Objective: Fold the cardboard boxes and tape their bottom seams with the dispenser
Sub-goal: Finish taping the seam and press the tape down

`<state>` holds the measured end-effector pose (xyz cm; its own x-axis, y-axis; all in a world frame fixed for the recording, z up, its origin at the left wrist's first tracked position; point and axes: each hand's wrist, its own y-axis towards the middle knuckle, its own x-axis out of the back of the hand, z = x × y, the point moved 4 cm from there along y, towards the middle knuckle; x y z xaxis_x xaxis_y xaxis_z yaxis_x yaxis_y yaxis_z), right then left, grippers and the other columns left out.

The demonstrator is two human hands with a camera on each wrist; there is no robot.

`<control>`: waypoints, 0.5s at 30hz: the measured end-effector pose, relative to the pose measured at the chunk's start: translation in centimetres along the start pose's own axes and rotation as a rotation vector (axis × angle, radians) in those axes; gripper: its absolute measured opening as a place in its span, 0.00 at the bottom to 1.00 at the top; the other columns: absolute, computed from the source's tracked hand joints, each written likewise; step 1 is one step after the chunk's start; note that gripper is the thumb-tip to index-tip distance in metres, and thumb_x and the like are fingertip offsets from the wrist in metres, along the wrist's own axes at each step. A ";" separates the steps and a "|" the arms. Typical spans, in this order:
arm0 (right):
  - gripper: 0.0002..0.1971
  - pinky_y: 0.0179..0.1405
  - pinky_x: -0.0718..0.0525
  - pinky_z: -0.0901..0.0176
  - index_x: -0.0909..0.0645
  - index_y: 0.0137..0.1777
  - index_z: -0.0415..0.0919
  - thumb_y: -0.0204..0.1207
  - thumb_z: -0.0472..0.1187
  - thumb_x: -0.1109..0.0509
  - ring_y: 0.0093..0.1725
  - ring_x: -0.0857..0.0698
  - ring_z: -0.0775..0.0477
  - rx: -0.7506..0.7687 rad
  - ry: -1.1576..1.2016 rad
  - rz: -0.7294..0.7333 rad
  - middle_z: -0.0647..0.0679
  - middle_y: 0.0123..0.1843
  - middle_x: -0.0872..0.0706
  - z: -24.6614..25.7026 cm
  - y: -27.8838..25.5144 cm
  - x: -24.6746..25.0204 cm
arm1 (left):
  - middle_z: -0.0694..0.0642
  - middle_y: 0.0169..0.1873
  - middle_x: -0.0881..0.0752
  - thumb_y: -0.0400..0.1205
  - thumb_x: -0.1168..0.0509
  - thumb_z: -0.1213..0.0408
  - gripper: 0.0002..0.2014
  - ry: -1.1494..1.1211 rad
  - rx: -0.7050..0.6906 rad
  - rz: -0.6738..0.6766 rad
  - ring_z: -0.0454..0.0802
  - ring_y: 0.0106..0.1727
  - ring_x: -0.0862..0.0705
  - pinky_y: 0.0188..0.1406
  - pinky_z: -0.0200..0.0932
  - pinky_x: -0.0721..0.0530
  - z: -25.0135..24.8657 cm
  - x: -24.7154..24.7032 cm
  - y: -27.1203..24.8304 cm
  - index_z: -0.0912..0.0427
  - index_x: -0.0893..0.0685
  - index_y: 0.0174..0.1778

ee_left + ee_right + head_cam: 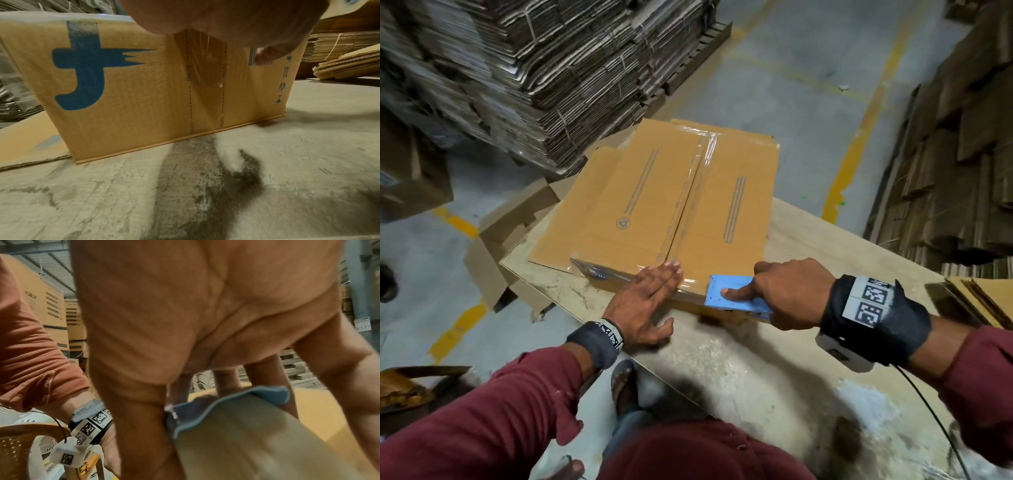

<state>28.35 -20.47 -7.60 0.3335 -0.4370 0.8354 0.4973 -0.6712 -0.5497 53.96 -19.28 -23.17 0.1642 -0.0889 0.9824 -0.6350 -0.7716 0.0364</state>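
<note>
Surface (774, 370): pale, scuffed board with dark smears, floor with yellow lines beyond it. Stacks of flat cardboard (544, 68) stand on pallets at far left, more stacks at right. Cardboard box (654, 205): sits upside down on the far left part of the surface, bottom flaps closed and facing up, loose flaps splayed out past the surface edge on the left. Clear tape (700, 164) runs along the centre seam from the far edge toward the near edge and, per the left wrist view, laps down the near side wall (203, 65) between two dashed printed lines; a blue printed logo (86, 65) is on that same wall. Right hand (787, 294): grip closed round the blue tape dispenser (732, 294), index finger laid straight along its top plate; dispenser sits at the box's near top edge, just right of the seam. Left hand (647, 305): grip wide, fingers straight and flat, fingertips (671, 265) pressing on the box top at the near end of the seam, palm over the near edge. The two hands lie near each other, apart. Both wrists carry black bands with square coded markers.
</note>
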 end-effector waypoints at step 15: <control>0.38 0.25 0.35 0.59 0.42 0.81 0.81 0.79 0.46 0.32 0.43 0.24 0.45 -0.141 0.050 0.161 0.54 0.54 0.29 -4.2 -3.7 -4.2 | 0.59 0.92 0.48 0.77 0.34 0.38 0.51 -0.033 -0.004 -0.012 0.56 0.91 0.45 0.87 0.63 0.39 0.0 -0.1 0.3 0.62 0.44 0.91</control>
<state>21.76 -18.68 -9.03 0.3577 -0.5718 0.7383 0.3229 -0.6661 -0.6723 53.79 -19.48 -23.25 0.1966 -0.1003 0.9753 -0.6360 -0.7702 0.0490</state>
